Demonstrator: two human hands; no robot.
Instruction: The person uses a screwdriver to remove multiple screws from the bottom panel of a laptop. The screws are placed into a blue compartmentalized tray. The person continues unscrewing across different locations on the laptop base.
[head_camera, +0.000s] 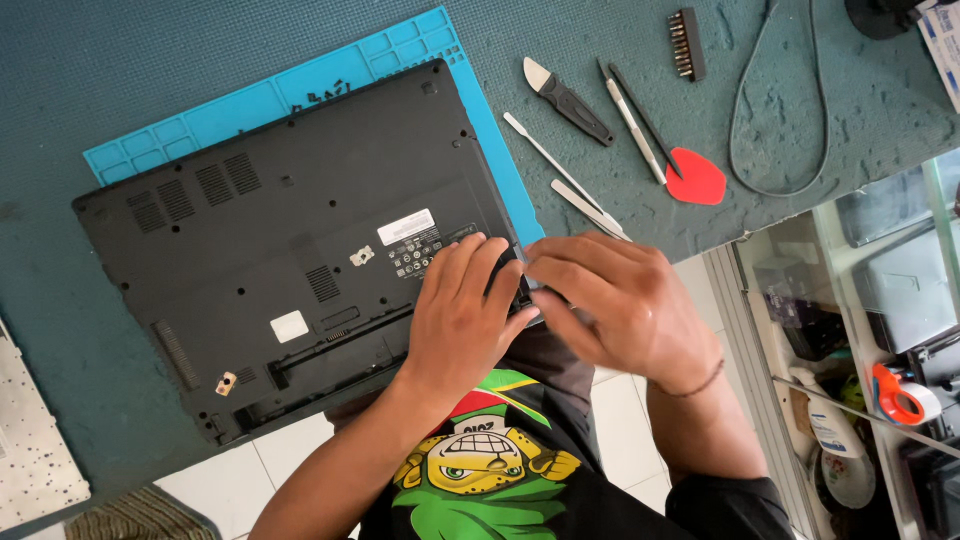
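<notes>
We saw one black laptop (290, 240) lying bottom-up on one blue mat (300, 80), near the table's front edge. The left hand (460, 310) pressed flat on its right corner; the right hand (620, 300) pinched at that same edge, fingertips together, though we could not tell on what. Beyond lay five slim prying tools, one red pick (696, 178), one bit holder (686, 44) and one looped cable (780, 110). The teal table (100, 50) stood over white floor tiles (620, 440), beside a glass cabinet (880, 330).

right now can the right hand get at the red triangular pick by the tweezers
Probably yes: the right hand sits at the laptop corner, and only bare mat lies between it and the red pick.
</notes>
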